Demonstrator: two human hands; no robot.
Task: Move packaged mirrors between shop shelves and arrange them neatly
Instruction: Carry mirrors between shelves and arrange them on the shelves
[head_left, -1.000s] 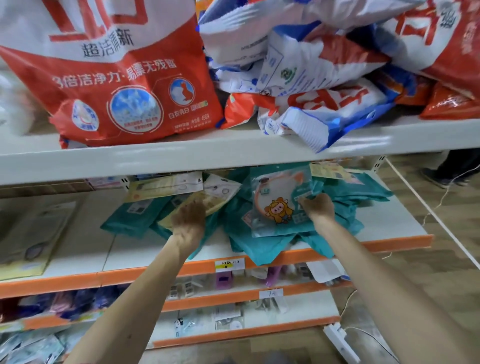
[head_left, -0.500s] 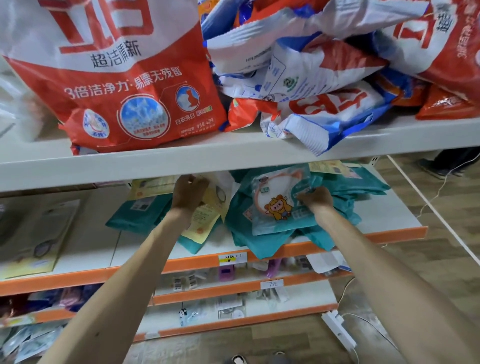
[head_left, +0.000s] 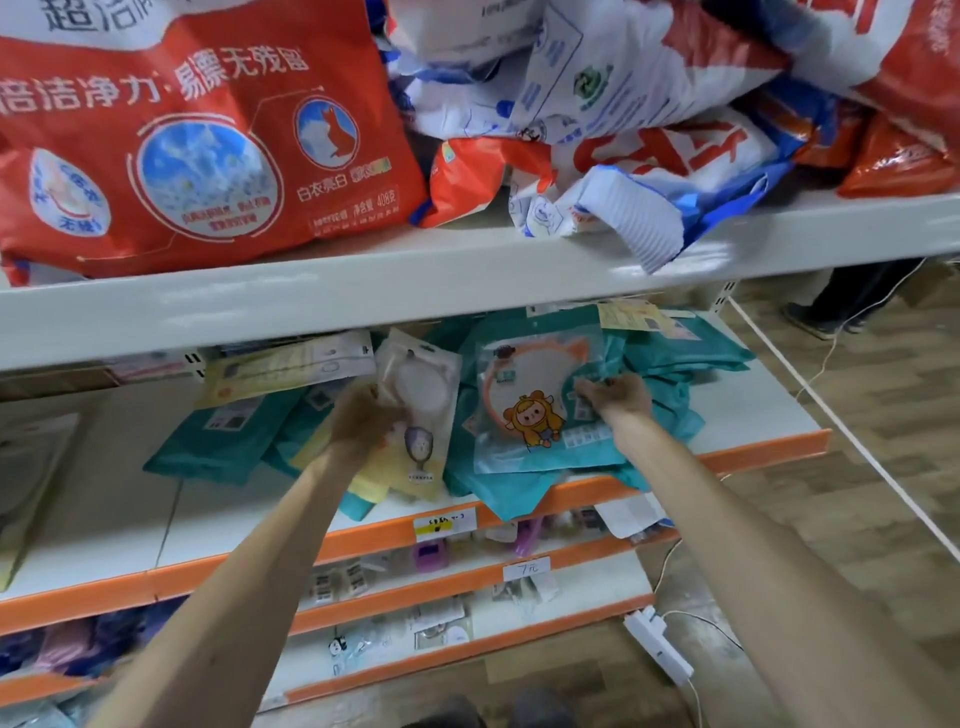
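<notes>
My left hand (head_left: 363, 423) grips the left edge of a clear-packaged round white mirror (head_left: 422, 395), tilted up off the pile. My right hand (head_left: 615, 397) holds the right edge of a packaged orange-rimmed mirror (head_left: 524, 410) with a cartoon figure on it. Both packages lie over a heap of teal packets (head_left: 675, 364) on the white shelf (head_left: 753, 415) with an orange front lip. More teal and yellow packets (head_left: 228, 436) spread to the left under a long yellowish card (head_left: 291, 369).
Large red, white and blue detergent bags (head_left: 197, 135) crowd the upper shelf (head_left: 415, 280), which overhangs the work area. Lower shelves hold small packaged goods and price tags (head_left: 525, 567). A white power strip (head_left: 657, 644) lies on the wooden floor; someone's shoe (head_left: 821, 322) shows far right.
My left hand has turned the white mirror package up and shifted it right, so its face shows. My right hand stays on the orange mirror package. The camera has moved closer.
</notes>
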